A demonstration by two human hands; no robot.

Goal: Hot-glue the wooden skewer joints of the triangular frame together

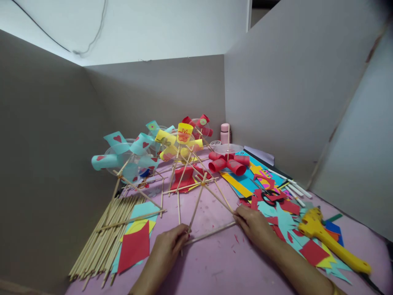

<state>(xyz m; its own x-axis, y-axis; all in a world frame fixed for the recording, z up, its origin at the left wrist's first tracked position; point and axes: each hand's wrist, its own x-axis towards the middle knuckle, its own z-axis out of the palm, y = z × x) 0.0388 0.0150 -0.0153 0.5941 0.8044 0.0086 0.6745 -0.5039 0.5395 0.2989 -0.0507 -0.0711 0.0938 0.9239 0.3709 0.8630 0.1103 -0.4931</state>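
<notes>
My left hand (pixel 170 245), my right hand (pixel 254 226), both gripping a stick frame (pixel 210 233), yellow glue gun (pixel 332 242) at right

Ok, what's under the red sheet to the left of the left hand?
Yellow paper and light blue paper stick out beneath the red sheet. Anything wholly under it is covered and can't be seen.

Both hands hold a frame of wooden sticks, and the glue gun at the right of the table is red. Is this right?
Not fully: the head view shows a yellow glue gun, not red. It lies at the right of the table, and the left hand and right hand hold the frame of wooden sticks.
</notes>
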